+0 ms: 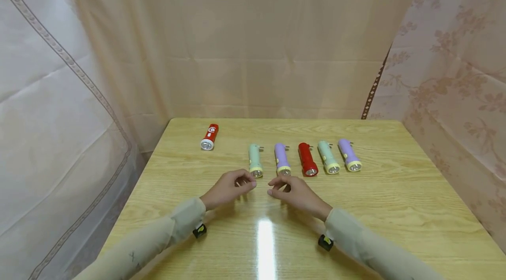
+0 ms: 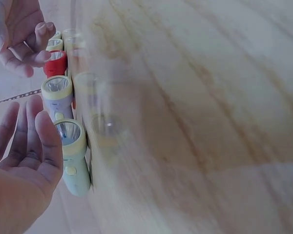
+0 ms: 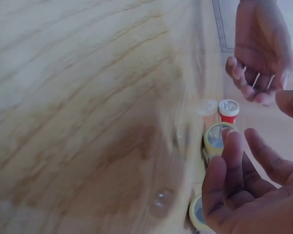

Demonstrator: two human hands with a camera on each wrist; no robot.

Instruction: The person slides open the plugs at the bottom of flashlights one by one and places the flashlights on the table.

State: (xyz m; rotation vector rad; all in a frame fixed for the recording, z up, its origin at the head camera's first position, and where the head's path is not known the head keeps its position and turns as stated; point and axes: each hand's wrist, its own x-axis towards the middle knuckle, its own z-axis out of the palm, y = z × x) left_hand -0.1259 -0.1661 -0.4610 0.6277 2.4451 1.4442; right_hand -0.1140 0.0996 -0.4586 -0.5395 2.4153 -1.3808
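Note:
My left hand (image 1: 231, 187) hovers over the table with loosely bent fingers and nothing in them, just in front of a mint-green flashlight (image 1: 254, 159). Facing it, my right hand (image 1: 297, 192) is likewise relaxed and holds nothing, close to the yellow-rimmed head of a purple flashlight (image 1: 281, 157). To the right in the same row lie a red flashlight (image 1: 306, 157), a second mint-green flashlight (image 1: 327, 156) and a second purple flashlight (image 1: 348, 153). Their lenses point toward me. In the left wrist view, the left fingers overlap the nearest mint flashlight (image 2: 75, 168).
A red flashlight with a white head (image 1: 209, 137) lies apart at the back left of the wooden table (image 1: 395, 210). Metal plug prongs stick out beside the flashlights in the row. Cloth curtains (image 1: 269, 52) hang behind and at both sides.

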